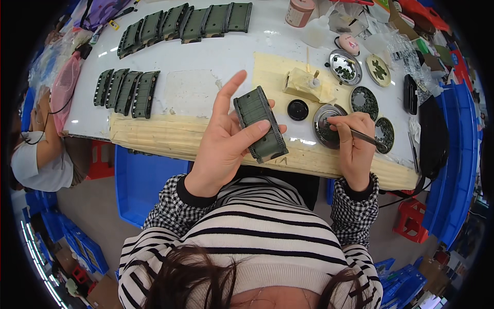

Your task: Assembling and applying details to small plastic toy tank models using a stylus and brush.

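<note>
My left hand (pixel 217 141) is closed around a dark green, ribbed, rectangular model part (pixel 253 116), thumb across its face and index finger stretched out. The part is tilted above the table's near edge. In my right hand (pixel 355 147) are dark tweezers (pixel 366 138), their tips over a round metal dish (pixel 320 135). Whether the tips hold a small piece I cannot tell. Beside that dish lie a small black round lid or cup (pixel 298 109) and two dishes of small dark green pieces, one farther back (pixel 364 88) and one to the right (pixel 392 144).
Similar green parts stand in a far row (pixel 193 24) and a nearer left group (pixel 140 95). A tape-wrapped block (pixel 309 85) holds a small bottle. A pink-lidded jar (pixel 300 11) stands behind. Blue bins (pixel 144 180) sit below; another person's arm (pixel 45 139) shows at left.
</note>
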{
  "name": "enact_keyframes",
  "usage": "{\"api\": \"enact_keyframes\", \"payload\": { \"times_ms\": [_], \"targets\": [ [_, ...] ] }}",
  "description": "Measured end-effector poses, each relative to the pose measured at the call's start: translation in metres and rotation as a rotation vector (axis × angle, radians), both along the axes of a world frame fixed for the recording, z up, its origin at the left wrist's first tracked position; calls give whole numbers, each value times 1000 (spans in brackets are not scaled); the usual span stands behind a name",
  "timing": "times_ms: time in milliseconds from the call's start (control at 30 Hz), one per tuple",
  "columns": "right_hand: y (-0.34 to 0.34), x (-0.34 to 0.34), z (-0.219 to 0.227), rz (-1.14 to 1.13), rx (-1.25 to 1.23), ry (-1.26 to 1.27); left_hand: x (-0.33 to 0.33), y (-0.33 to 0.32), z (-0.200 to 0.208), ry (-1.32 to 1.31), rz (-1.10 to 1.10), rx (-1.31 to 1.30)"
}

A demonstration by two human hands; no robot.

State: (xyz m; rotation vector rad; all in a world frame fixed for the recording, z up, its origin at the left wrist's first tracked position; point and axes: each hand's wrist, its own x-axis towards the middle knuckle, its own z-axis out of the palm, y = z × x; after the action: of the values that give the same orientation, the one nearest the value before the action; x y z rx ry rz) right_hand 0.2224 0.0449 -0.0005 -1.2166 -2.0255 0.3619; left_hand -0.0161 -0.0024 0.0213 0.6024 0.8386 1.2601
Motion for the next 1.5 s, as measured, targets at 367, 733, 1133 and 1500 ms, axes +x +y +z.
{"api": "enact_keyframes", "payload": {
  "times_ms": [367,733,1133,1500],
  "targets": [
    [-13,-13,25,193,-287,561,2,2,-9,-47,-300,-74],
    [-13,-40,42,390,-392,525,11,4,-12,-434,-455,-129],
    [-21,-43,38,371,-322,639,12,1,-14,-257,-374,-71],
    [-17,-46,35,399,-334,574,14,-3,-19,-205,-369,-16]
  ]
}}
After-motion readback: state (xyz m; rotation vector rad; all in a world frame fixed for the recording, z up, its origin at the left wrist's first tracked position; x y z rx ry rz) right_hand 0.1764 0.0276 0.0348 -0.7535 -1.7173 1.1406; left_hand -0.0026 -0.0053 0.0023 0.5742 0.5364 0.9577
